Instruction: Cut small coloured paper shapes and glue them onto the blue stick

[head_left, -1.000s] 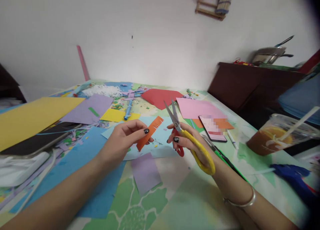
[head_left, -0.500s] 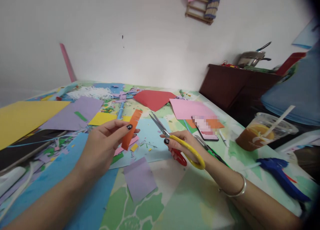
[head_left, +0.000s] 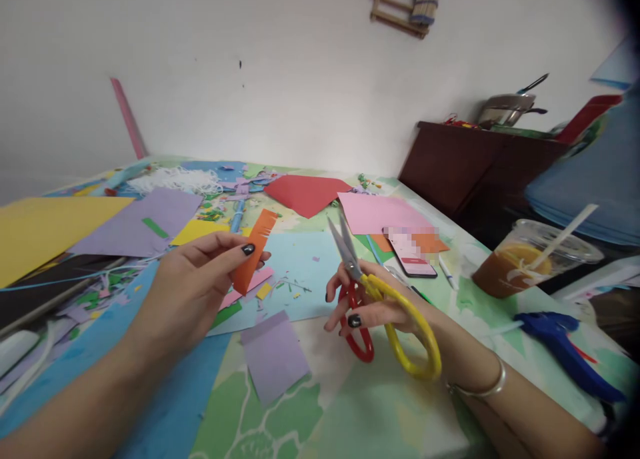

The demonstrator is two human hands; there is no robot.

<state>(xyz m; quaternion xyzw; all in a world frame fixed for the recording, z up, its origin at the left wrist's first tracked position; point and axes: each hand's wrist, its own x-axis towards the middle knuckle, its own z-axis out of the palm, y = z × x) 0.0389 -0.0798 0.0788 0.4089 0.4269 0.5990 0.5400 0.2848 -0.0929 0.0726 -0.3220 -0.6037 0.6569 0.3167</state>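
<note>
Between the thumb and fingers of my left hand (head_left: 193, 286) is a strip of orange paper (head_left: 255, 252), with short cuts along its upper right edge. My right hand (head_left: 367, 299) holds scissors (head_left: 353, 259) with one yellow and one red handle. Their blades stand slightly apart and point up and away, clear of the orange strip. Below both hands lies a light blue sheet (head_left: 305, 266) scattered with small paper clippings. A purple paper square (head_left: 275, 356) rests on the patterned tablecloth nearer to me.
Red paper (head_left: 307, 192) and pink paper (head_left: 380, 212) lie farther back. To the right are a phone (head_left: 410, 252), a plastic cup of drink (head_left: 525, 266) and a blue glue gun (head_left: 565, 352). Yellow paper (head_left: 60, 226) and purple paper (head_left: 145, 222) cover the left side.
The scissors have moved right, away from the orange strip, and turned more upright. The fingers of my right hand have loosened and shifted on the handles. My left hand still holds the strip.
</note>
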